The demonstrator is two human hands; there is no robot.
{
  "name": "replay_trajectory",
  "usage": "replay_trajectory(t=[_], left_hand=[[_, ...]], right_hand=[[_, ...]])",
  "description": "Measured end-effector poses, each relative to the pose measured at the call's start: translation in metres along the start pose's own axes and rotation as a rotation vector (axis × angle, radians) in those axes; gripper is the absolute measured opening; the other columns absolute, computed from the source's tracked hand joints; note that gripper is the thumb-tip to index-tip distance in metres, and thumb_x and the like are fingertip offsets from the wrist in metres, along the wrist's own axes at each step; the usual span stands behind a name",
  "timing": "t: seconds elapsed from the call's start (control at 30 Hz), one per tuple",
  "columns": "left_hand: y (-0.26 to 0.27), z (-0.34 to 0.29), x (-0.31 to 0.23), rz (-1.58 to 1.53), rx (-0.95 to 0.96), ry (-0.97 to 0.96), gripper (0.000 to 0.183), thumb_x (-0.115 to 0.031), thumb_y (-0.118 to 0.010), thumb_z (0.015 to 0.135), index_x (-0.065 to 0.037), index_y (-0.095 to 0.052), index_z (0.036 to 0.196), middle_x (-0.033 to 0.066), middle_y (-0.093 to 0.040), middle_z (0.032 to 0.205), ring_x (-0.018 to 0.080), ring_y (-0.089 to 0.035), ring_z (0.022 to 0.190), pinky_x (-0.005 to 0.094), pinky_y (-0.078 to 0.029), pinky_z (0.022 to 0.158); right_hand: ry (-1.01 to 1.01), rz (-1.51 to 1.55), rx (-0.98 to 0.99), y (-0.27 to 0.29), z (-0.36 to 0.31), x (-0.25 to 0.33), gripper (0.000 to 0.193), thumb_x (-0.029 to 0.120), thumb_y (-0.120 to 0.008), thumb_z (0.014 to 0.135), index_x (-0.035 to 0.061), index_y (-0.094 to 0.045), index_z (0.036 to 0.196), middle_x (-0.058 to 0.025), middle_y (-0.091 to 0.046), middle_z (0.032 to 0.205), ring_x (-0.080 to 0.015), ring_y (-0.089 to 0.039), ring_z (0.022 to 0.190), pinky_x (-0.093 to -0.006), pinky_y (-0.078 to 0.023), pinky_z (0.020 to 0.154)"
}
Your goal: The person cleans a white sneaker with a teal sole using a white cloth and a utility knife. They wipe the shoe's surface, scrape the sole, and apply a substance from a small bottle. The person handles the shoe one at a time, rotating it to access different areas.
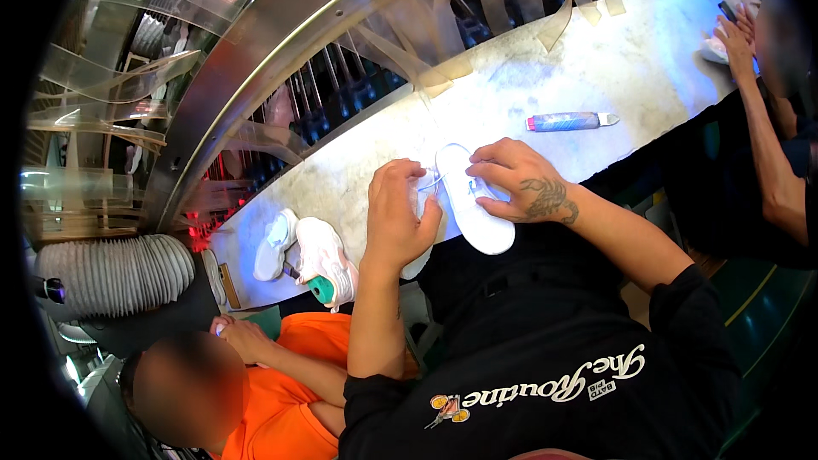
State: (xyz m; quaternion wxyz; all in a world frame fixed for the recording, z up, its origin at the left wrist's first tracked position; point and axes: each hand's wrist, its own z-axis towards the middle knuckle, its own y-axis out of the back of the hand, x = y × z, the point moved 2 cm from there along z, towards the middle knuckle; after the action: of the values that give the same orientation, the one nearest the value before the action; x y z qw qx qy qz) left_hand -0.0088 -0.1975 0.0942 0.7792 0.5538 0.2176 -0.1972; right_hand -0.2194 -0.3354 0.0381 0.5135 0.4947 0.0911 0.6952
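In front of me a long white shoe sole [482, 223] lies at a slant, its near end over the table edge. My right hand [517, 181] is closed on its right side, fingers bent over the upper part and thumb on the surface. My left hand [399, 215] is closed, fingers curled and thumb opposite, around another white piece [423, 192] that looks like a second sole. The left hand hides most of that piece. A thin pale loop shows between the two hands. Whether it is a cord or an edge, I cannot tell.
On the pale worktable [503, 89] beyond my right hand lies a blue-grey wrapped tool [573, 122] with a pointed tip. Left are white shoes [324, 255] and a green roll [320, 290]. A co-worker in orange [290, 383] sits left; another's hands [738, 41] work far right. Plastic strips hang behind.
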Motion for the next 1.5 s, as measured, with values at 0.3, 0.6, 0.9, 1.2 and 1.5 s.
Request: replay_trajectory(t=[0.3,0.6,0.9,1.2,1.5], left_hand=[[-0.008,-0.005,0.013,0.193,0.110,0.070,0.032,-0.005,-0.080,0.085,-0.003,-0.074,0.117,0.0248,-0.062,0.145,0.0516,-0.056,0.139,0.0571,-0.047,0.117],[-0.013,0.020,-0.001,0.181,0.092,-0.050,0.022,-0.005,-0.079,0.087,-0.004,-0.071,0.107,0.0187,-0.071,0.130,0.0458,-0.061,0.135,0.0580,-0.045,0.118],[-0.016,0.021,0.004,0.236,0.115,-0.023,0.023,-0.008,-0.082,0.090,-0.003,-0.076,0.112,0.0154,-0.077,0.120,0.0397,-0.071,0.126,0.0589,-0.045,0.124],[-0.019,0.024,0.010,0.085,0.100,-0.048,0.018,-0.006,-0.086,0.086,-0.005,-0.082,0.104,0.0124,-0.077,0.113,0.0374,-0.071,0.116,0.0476,-0.056,0.105],[-0.022,0.028,0.005,0.103,0.092,-0.098,0.015,-0.006,-0.086,0.086,-0.005,-0.083,0.101,0.0108,-0.070,0.097,0.0332,-0.066,0.101,0.0446,-0.055,0.089]], right_hand=[[-0.124,-0.010,0.037,-0.004,-0.005,-0.005,0.028,0.015,-0.083,0.084,0.0079,-0.076,0.110,-0.0112,-0.071,0.119,-0.0321,-0.067,0.110,-0.0447,-0.055,0.097],[-0.083,-0.003,-0.002,-0.005,-0.002,-0.007,0.035,0.016,-0.083,0.084,0.0074,-0.075,0.118,-0.0157,-0.067,0.130,-0.0353,-0.065,0.117,-0.0459,-0.055,0.103],[-0.106,0.047,-0.049,-0.009,0.000,-0.013,0.026,0.013,-0.082,0.088,0.0095,-0.078,0.114,-0.0131,-0.068,0.118,-0.0332,-0.068,0.106,-0.0450,-0.056,0.095],[-0.170,0.074,-0.093,-0.022,0.005,-0.014,0.019,0.016,-0.085,0.091,0.0111,-0.081,0.109,-0.0102,-0.064,0.107,-0.0313,-0.065,0.096,-0.0431,-0.054,0.085],[-0.211,0.091,-0.097,-0.029,0.005,-0.014,0.015,0.018,-0.083,0.094,0.0103,-0.080,0.107,-0.0101,-0.065,0.105,-0.0300,-0.065,0.095,-0.0432,-0.052,0.088]])
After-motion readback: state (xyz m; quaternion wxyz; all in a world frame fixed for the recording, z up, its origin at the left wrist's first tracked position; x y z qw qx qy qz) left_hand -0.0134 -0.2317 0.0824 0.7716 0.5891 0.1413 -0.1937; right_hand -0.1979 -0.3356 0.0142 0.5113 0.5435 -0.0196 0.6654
